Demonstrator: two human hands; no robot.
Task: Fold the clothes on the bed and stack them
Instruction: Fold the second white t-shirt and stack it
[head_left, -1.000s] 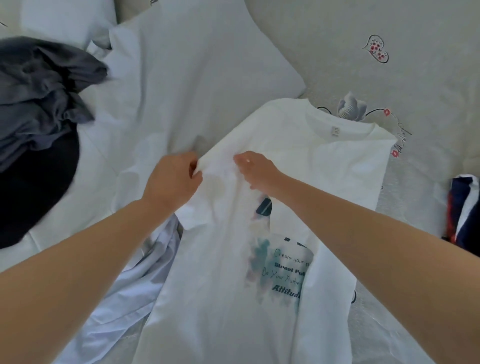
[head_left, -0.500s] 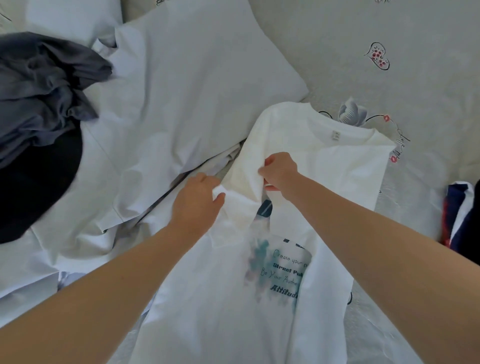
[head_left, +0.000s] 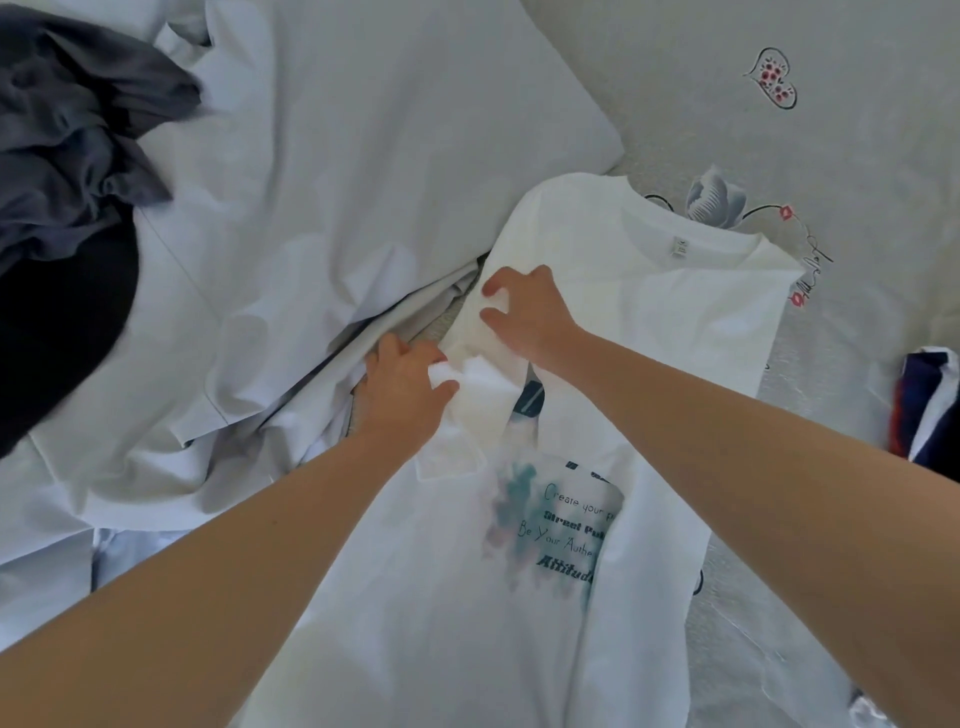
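A white cotton T-shirt with a teal and black printed slogan (head_left: 675, 322) lies flat on the bed (head_left: 779, 130), right of centre, collar pointing away and a small grey tag showing inside the neckline. Its right side is folded in over the body, covering part of the print, so only fragments of the lettering read through. The left sleeve is turned in over the chest, bunched and doubled. The left hand (head_left: 402, 392) pinches the loose end of that sleeve between thumb and fingers, the white cloth poking out of the grip. The right hand (head_left: 527, 314) sits just above it on the shoulder fold, fingers curled and clawed into the fabric, thumb and forefinger nipping a ridge of it. Both forearms reach in from the bottom of the view.

Left of the shirt, a big rumpled pale white garment (head_left: 311, 208) is spread across the bed, touching the shirt's edge. Further left sits a crumpled dark grey garment (head_left: 67, 130) over a black one (head_left: 57, 322). At the right edge, a folded navy, red and white striped piece (head_left: 930, 410) lies apart. The bed's pale grey cover carries embroidered flowers and a heart.
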